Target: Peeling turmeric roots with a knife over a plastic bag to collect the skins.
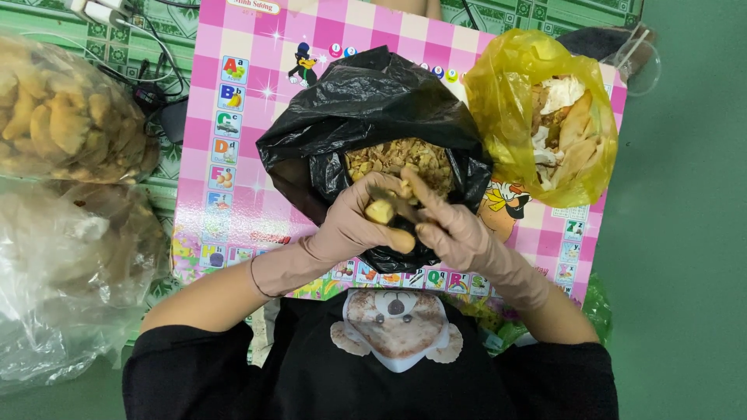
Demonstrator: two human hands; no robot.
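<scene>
Head view: black bag (366, 117) between yellow bag (498, 101), clear bags (62, 117).

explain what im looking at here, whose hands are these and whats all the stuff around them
One picture, from a camera worn on a person's head, looking straight down. No machine here: the left hand and right hand, both in tan gloves, belong to the wearer. Together they hold a small yellowish piece over a black bag of brownish scraps. A yellow bag with pale peels sits beside it, both on a pink checked alphabet board. Clear bags of yellowish pieces lie to the left.
</scene>
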